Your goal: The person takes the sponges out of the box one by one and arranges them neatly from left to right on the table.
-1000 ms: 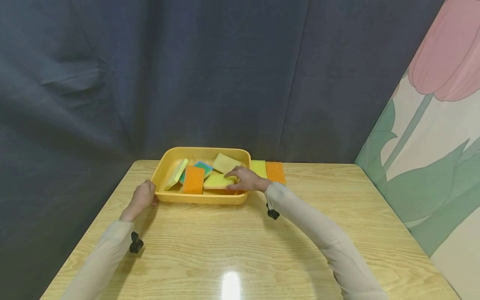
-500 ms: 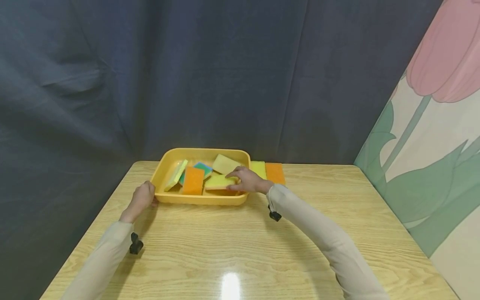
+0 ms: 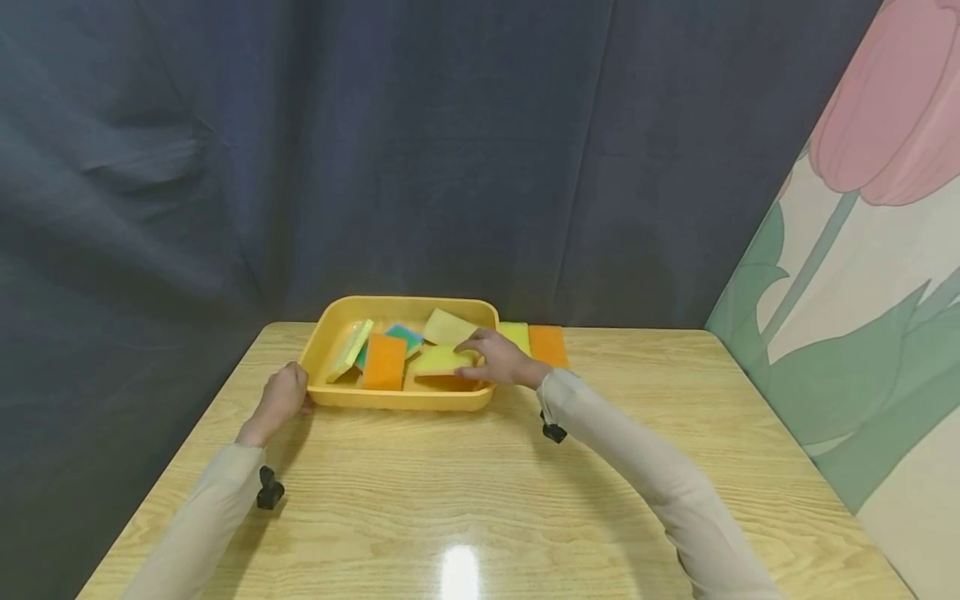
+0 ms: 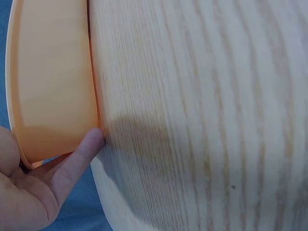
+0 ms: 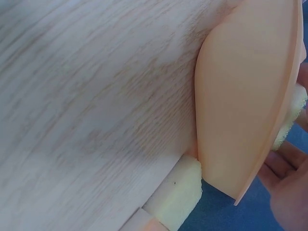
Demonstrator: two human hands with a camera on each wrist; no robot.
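A yellow rectangular tray (image 3: 401, 400) stands near the table's far edge with several sponges in it. At its near left corner my left hand (image 3: 283, 398) grips the rim; the left wrist view shows one finger (image 4: 79, 161) low against the tray's outer wall (image 4: 53, 72). Reaching over the right rim, my right hand (image 3: 501, 358) pinches a yellow sponge (image 3: 442, 359) between thumb and fingers, its front edge raised above the tray floor. Left of it lies an orange sponge (image 3: 385, 362). In the right wrist view the tray wall partly hides this hand (image 5: 291, 187).
A pale yellow sponge (image 3: 447, 327), a green-and-blue one (image 3: 405, 337) and a leaning yellow-green one (image 3: 350, 350) share the tray. Outside its right side, another yellow sponge (image 3: 515, 333) and an orange one (image 3: 549, 346) lie on the table (image 3: 450, 483). A dark curtain (image 3: 450, 167) hangs behind.
The yellow sponge in my right hand has risen slightly and shifted a little right, with shadow now under its front edge. My left hand keeps its grip on the tray.
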